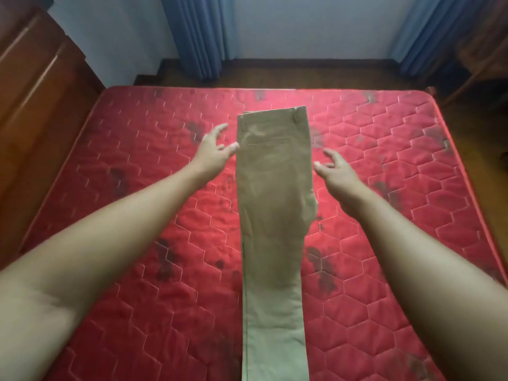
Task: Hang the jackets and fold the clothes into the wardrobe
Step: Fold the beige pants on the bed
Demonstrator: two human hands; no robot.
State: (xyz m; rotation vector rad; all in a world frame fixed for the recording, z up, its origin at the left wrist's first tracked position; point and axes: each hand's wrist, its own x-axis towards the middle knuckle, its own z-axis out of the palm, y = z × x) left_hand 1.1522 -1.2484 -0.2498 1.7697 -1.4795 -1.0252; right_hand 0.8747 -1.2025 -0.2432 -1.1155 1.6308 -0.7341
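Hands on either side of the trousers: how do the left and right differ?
The left hand reaches farther up the trousers, level with the pocket; the right hand sits lower. The left hand's fingers are spread wider; the right hand's are more bent. Both hold nothing and flank the trousers on the red mattress.

I see a red quilted mattress (110,188) with one pair of khaki trousers (275,215) lying flat on it, folded lengthwise, leg over leg. The trousers run straight through the gap between my left fingers (220,129) and my right fingers (328,154). Their waistband (272,112) sits just beyond both sets of fingertips, and a back pocket (268,141) faces up, level with the left ones. The legs trail back toward me. Dark stains (165,262) blotch the quilting outward of either hand.
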